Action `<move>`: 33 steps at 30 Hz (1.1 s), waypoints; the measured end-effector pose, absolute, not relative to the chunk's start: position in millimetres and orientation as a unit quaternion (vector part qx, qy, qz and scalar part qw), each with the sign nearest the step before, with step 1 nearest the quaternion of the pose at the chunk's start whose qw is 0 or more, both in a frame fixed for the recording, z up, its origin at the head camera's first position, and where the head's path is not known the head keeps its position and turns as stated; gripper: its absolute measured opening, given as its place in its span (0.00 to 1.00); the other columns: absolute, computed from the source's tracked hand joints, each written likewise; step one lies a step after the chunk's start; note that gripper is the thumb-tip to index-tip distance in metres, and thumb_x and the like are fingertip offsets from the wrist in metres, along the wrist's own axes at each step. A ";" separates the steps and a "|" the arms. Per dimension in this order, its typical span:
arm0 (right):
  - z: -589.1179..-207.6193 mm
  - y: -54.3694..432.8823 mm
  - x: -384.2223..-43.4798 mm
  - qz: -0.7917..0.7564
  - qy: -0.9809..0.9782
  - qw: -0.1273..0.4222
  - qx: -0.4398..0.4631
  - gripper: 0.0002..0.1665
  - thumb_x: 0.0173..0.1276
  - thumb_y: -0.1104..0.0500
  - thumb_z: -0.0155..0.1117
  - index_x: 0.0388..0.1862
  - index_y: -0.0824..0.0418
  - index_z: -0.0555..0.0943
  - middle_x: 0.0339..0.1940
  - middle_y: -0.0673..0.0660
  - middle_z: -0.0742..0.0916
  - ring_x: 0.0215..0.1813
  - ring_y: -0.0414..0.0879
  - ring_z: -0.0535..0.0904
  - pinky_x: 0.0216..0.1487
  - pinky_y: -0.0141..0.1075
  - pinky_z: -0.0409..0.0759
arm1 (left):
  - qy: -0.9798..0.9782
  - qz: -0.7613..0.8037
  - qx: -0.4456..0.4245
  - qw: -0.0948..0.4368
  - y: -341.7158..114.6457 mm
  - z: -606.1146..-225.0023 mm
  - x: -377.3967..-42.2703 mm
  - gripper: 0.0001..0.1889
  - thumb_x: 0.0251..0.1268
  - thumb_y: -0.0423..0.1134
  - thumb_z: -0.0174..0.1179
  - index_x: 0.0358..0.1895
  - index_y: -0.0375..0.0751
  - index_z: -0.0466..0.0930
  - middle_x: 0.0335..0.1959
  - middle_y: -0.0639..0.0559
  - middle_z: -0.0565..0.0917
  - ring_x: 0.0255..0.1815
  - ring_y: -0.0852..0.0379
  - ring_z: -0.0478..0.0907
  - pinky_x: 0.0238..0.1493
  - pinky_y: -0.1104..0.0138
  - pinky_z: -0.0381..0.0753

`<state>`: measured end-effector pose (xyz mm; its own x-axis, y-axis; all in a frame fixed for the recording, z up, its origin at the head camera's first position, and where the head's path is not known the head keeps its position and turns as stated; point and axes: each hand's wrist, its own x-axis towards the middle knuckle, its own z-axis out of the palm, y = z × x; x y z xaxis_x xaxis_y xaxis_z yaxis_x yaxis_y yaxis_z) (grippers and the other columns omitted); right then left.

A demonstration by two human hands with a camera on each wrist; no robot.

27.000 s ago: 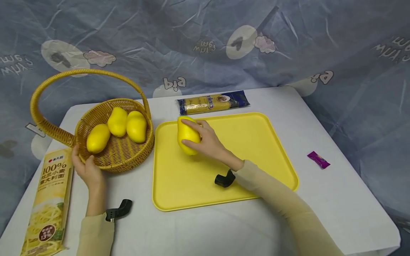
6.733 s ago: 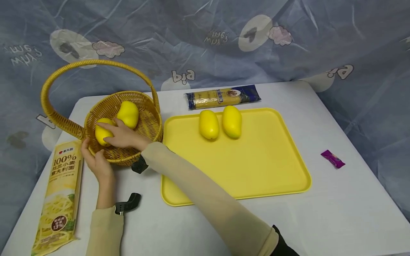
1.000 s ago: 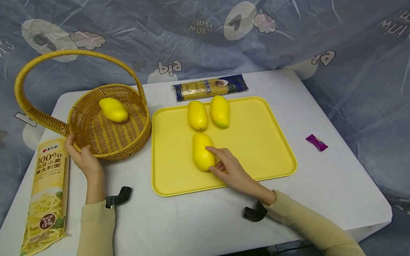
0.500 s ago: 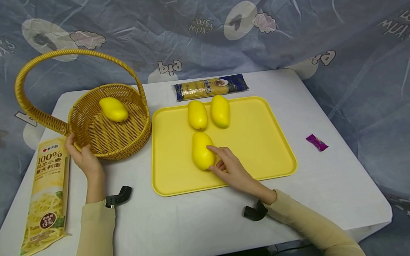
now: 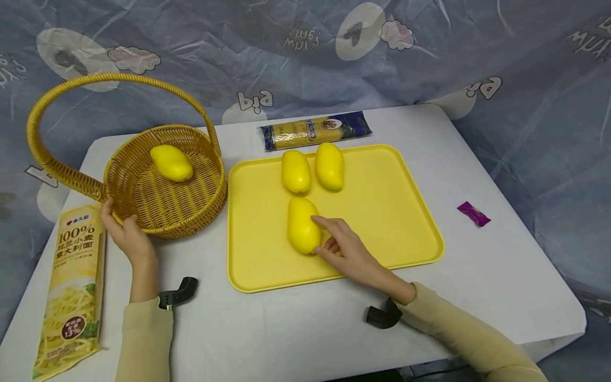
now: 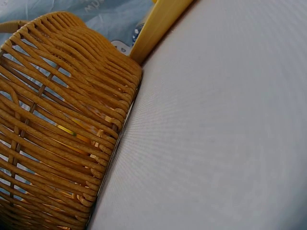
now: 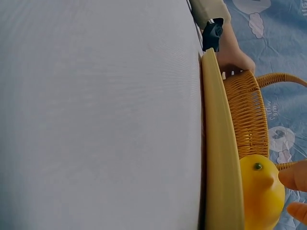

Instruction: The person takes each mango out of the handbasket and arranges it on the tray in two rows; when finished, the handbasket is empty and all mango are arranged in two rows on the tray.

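Note:
Three yellow mangoes lie on the yellow tray [image 5: 267, 278] in the head view: a back-left mango [image 5: 296, 171], a back-right mango [image 5: 330, 166] and a front mango [image 5: 302, 225]. Right at the front mango's right side is my right hand [image 5: 350, 253], index finger and thumb parted and loosely bent. The right wrist view shows its fingertips [image 7: 293, 176] beside that mango [image 7: 256, 196]. My left hand [image 5: 131, 241] grips the near-left rim of the wicker basket [image 5: 191, 225], thumb over the rim. Inside the basket lies one mango [image 5: 172, 163]; the left wrist view shows the basket's woven wall [image 6: 67, 120].
A long pasta packet [image 5: 71, 286] lies left of the basket. Behind the tray is a blue and gold spaghetti packet [image 5: 315, 131]. A small purple wrapped sweet [image 5: 473, 214] lies to the right on the white table [image 5: 267, 339]. A patterned cloth [image 5: 305, 63] hangs behind.
Since the oldest frame, three mangoes have come to rest on the tray, leaving one in the basket. Over the last second my right hand barely moves at the front mango; my left keeps its place.

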<state>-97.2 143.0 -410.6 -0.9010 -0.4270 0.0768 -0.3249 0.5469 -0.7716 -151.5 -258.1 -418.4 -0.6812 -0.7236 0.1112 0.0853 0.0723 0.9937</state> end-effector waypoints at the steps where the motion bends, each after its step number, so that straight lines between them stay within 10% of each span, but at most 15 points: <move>1: -409.8 143.6 -97.5 -0.424 0.878 0.058 -0.214 0.36 0.65 0.58 0.61 0.71 0.49 0.61 0.59 0.59 0.71 0.37 0.42 0.76 0.40 0.28 0.78 | -0.659 -0.637 0.242 0.318 -257.6 -417.7 -151.3 0.29 0.60 0.25 0.35 0.67 0.45 0.59 0.71 0.54 0.59 0.70 0.67 0.53 0.63 0.84 0.52; 33: -344.8 102.6 -141.6 -0.380 0.871 -0.024 -0.310 0.34 0.67 0.56 0.58 0.71 0.49 0.60 0.60 0.56 0.71 0.48 0.48 0.71 0.49 0.41 0.75 | -0.661 -0.633 0.248 0.317 -260.5 -421.7 -154.1 0.29 0.61 0.26 0.35 0.67 0.46 0.59 0.71 0.54 0.59 0.70 0.68 0.53 0.63 0.83 0.52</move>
<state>-141.6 102.6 -344.8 -0.8065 -0.5225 0.2765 -0.5582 0.5191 -0.6472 -154.1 -260.5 -421.7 -0.6759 -0.7293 0.1060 0.0737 0.0762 0.9944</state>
